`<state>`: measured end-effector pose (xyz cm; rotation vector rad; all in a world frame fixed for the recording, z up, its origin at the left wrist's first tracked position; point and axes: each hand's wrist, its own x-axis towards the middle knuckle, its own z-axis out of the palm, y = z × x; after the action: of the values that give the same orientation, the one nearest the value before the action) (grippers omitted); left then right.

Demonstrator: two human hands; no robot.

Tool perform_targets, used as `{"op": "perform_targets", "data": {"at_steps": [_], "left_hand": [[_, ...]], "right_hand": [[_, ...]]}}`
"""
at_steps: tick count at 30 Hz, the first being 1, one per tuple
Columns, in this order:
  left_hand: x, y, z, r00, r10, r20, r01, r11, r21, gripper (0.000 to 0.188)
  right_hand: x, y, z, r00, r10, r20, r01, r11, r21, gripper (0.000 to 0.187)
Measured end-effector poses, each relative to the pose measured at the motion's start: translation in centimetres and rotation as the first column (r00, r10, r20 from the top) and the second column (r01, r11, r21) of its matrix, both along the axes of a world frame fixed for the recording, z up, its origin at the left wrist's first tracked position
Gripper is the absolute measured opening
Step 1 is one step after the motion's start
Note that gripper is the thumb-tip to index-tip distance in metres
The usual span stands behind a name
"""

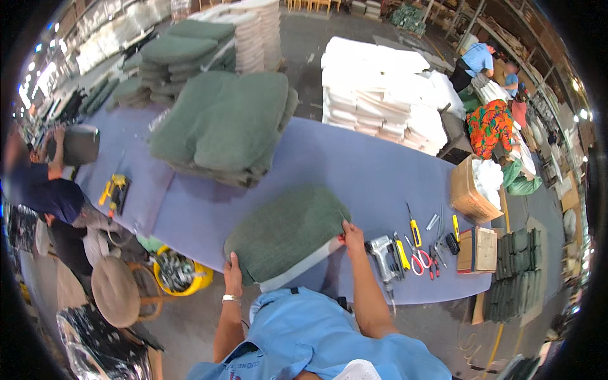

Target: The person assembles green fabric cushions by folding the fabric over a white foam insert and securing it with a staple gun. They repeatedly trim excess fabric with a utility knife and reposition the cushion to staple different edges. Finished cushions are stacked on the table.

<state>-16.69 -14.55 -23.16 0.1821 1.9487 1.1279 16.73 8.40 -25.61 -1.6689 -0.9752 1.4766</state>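
Dark green fabric is being shown across the upper face of the oblong green cushion [288, 231], which is being held over the near part of the blue-grey bench [380, 161], just beyond the light blue shirt [323, 323]. Its 8 o'clock end is being grasped by the fingers of the left hand [232, 272], while its edge toward 3 o'clock is being pinched between thumb and fingers of the right hand [353, 240]. From the left fingers the body of the cushion is being presented toward 2 o'clock; from the right fingers, toward 9 o'clock. The long axis is being slanted from 8 to 2 o'clock, and on that slant, spanned between the two grips, any turn is being judged to depend. Since contact is being made by both hands, neither is being counted as nearer.

The underside, along with the fingertips tucked beneath it, is being hidden, so whether the cushion is being lifted or rested on the bench cannot be told. A pale strip [304, 265] is being exposed along the side toward 5 o'clock, its material being left unclear. Part of the near bench edge is being covered by the shirt. Toward 9 o'clock, a dark-clad co-worker [50, 196] is being cut off by the black lens rim
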Motion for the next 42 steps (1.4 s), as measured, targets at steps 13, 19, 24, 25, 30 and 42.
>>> {"op": "perform_targets", "data": {"at_steps": [13, 19, 24, 25, 30, 42], "left_hand": [[-3.5, 5.3, 3.0, 0.904, -0.212, 0.370, 0.118, 0.958, 0.260, 0.093], [-2.4, 5.4, 5.4, 0.930, -0.302, 0.211, 0.235, 0.927, 0.294, 0.085], [-1.8, 7.2, 6.2, 0.909, -0.344, 0.234, 0.258, 0.907, 0.332, 0.082], [-1.8, 8.6, 6.2, 0.906, -0.351, 0.239, 0.251, 0.897, 0.365, 0.080], [1.5, 9.5, 1.9, 0.831, -0.288, 0.476, 0.144, 0.938, 0.316, 0.078], [1.7, 9.3, -0.3, 0.534, -0.159, 0.830, 0.000, 0.982, 0.189, 0.063]], "right_hand": [[-0.2, -5.7, 3.9, 0.882, -0.287, -0.374, 0.330, 0.942, 0.054, 0.034], [-6.4, -13.8, 7.1, 0.857, -0.161, -0.490, 0.094, 0.983, -0.159, 0.059], [-13.3, -17.4, 11.7, 0.896, 0.129, -0.425, -0.200, 0.972, -0.126, 0.060], [-13.8, -16.1, 11.7, 0.907, 0.142, -0.396, -0.189, 0.978, -0.084, 0.060], [-12.3, -13.8, 10.2, 0.971, 0.180, -0.157, -0.180, 0.984, 0.014, 0.063], [-16.2, -9.2, 10.7, 0.809, 0.378, 0.449, -0.431, 0.902, 0.016, 0.045]]}}
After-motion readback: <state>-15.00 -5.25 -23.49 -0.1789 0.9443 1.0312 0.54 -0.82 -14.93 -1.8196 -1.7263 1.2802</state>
